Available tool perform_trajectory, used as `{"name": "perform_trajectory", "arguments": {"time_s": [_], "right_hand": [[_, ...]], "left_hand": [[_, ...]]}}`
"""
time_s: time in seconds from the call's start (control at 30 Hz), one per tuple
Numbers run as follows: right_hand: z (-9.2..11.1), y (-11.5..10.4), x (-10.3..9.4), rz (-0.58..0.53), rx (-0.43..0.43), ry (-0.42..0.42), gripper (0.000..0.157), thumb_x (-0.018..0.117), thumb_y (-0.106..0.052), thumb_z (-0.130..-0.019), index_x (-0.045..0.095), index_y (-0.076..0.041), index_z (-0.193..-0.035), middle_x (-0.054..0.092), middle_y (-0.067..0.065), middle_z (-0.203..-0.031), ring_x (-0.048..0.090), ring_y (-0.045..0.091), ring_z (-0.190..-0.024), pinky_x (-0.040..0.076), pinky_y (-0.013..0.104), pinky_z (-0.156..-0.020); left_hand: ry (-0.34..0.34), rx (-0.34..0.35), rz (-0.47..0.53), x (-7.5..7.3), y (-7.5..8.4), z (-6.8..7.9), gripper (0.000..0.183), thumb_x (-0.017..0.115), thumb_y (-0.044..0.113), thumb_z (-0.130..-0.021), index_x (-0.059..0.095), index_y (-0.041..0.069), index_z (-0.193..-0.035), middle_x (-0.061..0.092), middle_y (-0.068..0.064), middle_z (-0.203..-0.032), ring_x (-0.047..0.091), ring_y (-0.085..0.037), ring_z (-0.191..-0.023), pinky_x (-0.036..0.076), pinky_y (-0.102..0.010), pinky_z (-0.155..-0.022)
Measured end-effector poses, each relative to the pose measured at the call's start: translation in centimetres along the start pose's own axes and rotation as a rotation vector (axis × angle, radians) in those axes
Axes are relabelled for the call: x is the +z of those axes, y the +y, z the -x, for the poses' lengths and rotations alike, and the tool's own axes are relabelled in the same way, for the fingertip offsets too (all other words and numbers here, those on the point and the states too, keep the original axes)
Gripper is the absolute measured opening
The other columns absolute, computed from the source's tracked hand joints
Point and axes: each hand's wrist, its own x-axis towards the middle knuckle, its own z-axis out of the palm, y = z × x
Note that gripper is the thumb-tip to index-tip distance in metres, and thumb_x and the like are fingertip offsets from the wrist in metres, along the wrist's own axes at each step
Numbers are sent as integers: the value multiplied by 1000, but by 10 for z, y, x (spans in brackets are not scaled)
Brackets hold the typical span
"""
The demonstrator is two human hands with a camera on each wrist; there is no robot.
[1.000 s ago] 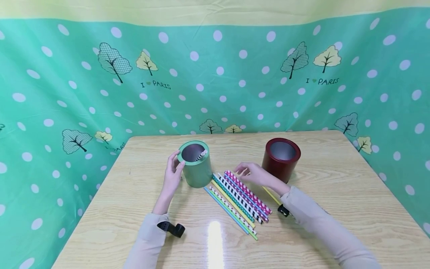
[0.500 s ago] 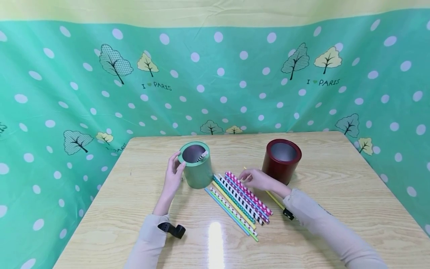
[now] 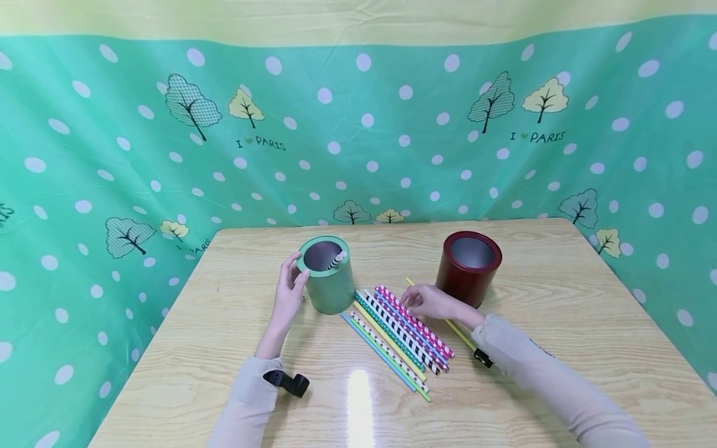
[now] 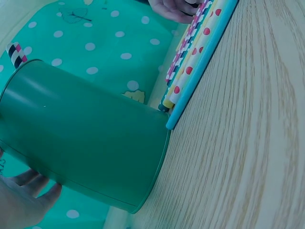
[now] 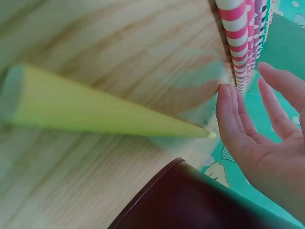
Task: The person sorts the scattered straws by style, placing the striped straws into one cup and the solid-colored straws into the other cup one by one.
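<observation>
My left hand (image 3: 287, 295) holds the upper left side of a green can (image 3: 332, 292), thumb near its front rim. A black-and-white striped straw (image 3: 336, 260) leans inside this can. Several paper straws lie side by side to the can's right. At the right edge of that row is a pink-and-white striped straw (image 5: 237, 43). The fingertips of my right hand (image 3: 431, 302) come down right beside it, nothing gripped between thumb and fingers. A lone yellow straw (image 3: 460, 334) lies on the table beneath my right hand and wrist, partly hidden.
A dark red can (image 3: 467, 280) stands upright just behind my right hand, its mouth uncovered. The wooden table (image 3: 213, 336) ends at a green dotted curtain (image 3: 370, 130). The straw row's far left end lies against the green can's base.
My right hand has shifted slightly toward me and lowered beside the pink-striped straw, uncovering the far end of the yellow straw. My left hand stays on the green can.
</observation>
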Motion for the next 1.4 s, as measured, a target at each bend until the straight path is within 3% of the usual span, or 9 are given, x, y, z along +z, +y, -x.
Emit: {"name": "perform_trajectory", "arguments": {"time_s": [0.23, 0.5, 0.87, 1.17, 1.4], "right_hand": [[-3, 5, 2, 13, -17, -16, 19, 61, -3, -80, 62, -4, -100, 59, 5, -88, 53, 15, -78, 46, 27, -70], [-4, 8, 3, 9, -23, -14, 19, 60, 0, -80, 62, -1, -99, 57, 5, -83, 49, 15, -73, 43, 24, -66], [-6, 11, 6, 33, -26, -14, 22, 59, 3, -76, 63, -2, -97, 54, 2, -75, 46, 12, -65, 41, 20, -58], [-6, 9, 8, 75, 23, 7, 22, 60, 3, -77, 63, -5, -98, 51, 0, -68, 44, 11, -60, 38, 19, -54], [-4, 7, 8, 46, 36, 19, 22, 59, 2, -79, 62, -3, -101, 53, 2, -69, 46, 11, -59, 39, 20, -54]], "left_hand": [[6, 5, 3, -1, -1, 1, 43, 47, 10, -91, 31, 7, -132, 43, -19, -126, 39, -21, -116, 30, -33, -97], [-6, -29, -10, 6, 22, 7, 44, 43, 5, -92, 27, 1, -133, 39, -24, -127, 36, -27, -119, 28, -36, -98], [3, -15, 3, 0, -1, -1, 44, 46, 10, -92, 30, 8, -133, 42, -17, -127, 38, -19, -116, 30, -32, -97], [5, -26, 15, -1, -1, -1, 44, 46, 11, -92, 30, 8, -133, 42, -17, -128, 38, -20, -118, 29, -33, -98], [-2, -30, 12, 0, 3, 0, 45, 45, 6, -91, 28, 4, -133, 40, -22, -128, 37, -25, -119, 29, -34, -97]]}}
